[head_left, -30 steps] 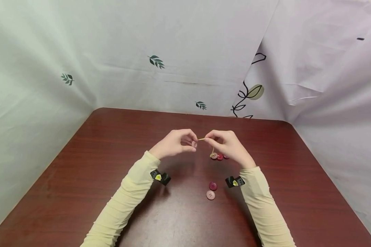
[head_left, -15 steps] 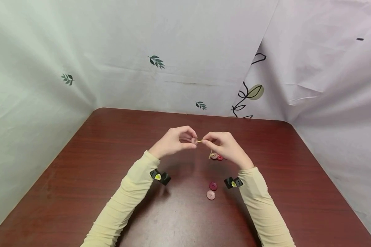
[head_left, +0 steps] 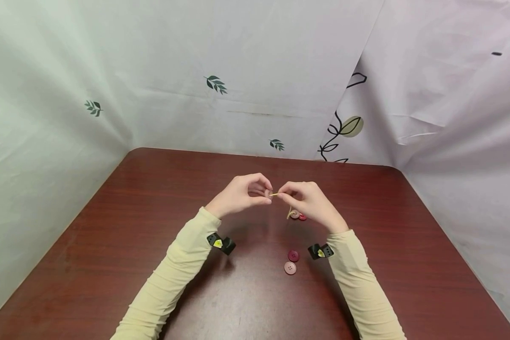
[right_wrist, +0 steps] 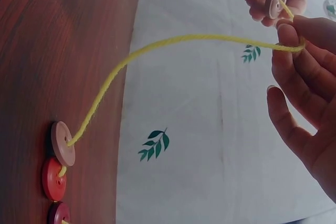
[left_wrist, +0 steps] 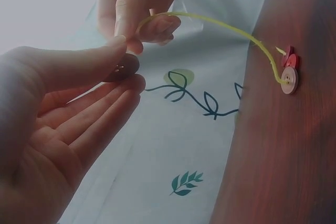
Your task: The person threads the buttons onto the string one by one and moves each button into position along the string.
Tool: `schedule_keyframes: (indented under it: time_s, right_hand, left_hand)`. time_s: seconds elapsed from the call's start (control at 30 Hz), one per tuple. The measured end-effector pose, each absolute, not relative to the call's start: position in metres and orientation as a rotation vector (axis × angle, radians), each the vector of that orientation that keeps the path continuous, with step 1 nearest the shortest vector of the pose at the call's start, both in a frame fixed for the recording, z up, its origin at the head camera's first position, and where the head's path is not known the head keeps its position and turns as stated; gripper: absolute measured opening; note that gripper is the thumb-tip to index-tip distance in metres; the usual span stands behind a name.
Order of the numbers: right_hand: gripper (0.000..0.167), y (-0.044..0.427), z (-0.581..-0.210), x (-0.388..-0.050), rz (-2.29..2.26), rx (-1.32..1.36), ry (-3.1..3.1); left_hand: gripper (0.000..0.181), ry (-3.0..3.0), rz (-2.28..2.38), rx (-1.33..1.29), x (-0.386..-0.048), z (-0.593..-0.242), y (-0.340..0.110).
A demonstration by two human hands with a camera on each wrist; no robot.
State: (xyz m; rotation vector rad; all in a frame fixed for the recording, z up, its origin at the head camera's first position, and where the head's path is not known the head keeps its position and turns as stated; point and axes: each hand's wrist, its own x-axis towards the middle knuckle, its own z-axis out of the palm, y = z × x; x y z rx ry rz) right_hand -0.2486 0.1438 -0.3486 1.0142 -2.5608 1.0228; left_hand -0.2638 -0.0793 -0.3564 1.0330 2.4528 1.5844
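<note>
My left hand (head_left: 244, 194) pinches a pale pink button (right_wrist: 276, 2) between thumb and fingers. Facing it, my right hand (head_left: 308, 200) pinches a yellow cord (right_wrist: 199, 37) close to its end, and the tip meets a hole in that button. In the left wrist view the held button (left_wrist: 124, 68) looks dark. From the right hand the cord arches down to a pink button (right_wrist: 63, 144) threaded on it, beside a red button (right_wrist: 54, 180) and a dark red one (right_wrist: 59, 213), all at the table. Whether the tip comes out behind the held button cannot be seen.
Two loose buttons, one maroon (head_left: 293, 256) and one light pink (head_left: 290, 268), lie on the brown table (head_left: 238, 302) between the forearms. A pale patterned cloth (head_left: 255, 94) hangs behind the table and at its sides.
Over the past second the right hand has moved slightly left, bringing the cord's end from beside the held button to its face. The held button has turned a little. Since half a second ago, both hands are nearly still.
</note>
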Motion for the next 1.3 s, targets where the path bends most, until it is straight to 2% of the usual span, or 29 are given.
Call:
schedule_keyframes:
  time_s: [1.3]
  right_hand:
    - [0.004, 0.1405, -0.3518, -0.2473, 1.097, 1.039, -2.652]
  left_hand:
    - [0.03, 2.617, 1.474, 1.114, -0.2607, -0.3571, -0.0751]
